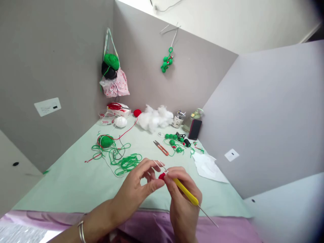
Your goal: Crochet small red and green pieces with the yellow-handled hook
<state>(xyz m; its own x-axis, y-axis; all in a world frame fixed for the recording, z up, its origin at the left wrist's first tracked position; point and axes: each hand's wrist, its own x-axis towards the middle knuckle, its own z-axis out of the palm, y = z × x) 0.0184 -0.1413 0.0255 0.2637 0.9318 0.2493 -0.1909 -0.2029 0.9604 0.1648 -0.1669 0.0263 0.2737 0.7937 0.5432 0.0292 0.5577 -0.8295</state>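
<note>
My right hand (183, 195) is closed round the yellow handle of a crochet hook (186, 191), whose thin metal end sticks out toward the lower right. The hook's tip meets a small red and white crochet piece (162, 176) between my two hands, and my right fingertips also touch it. My left hand (138, 182) pinches the left side of this piece with its thumb, the index finger stretched above it. White yarn (157, 163) passes over the left fingers toward the piece. The inner side of the left grip is partly hidden.
Tangled green yarn (128, 162) and a green ball (106, 141) lie left. Orange thread snips (161, 148) and crocheted green balls (172, 142) lie ahead. White stuffing (154, 118), a phone (195, 129) and white paper (209, 167) stand or lie farther out. Grey partitions (162, 84) enclose the table.
</note>
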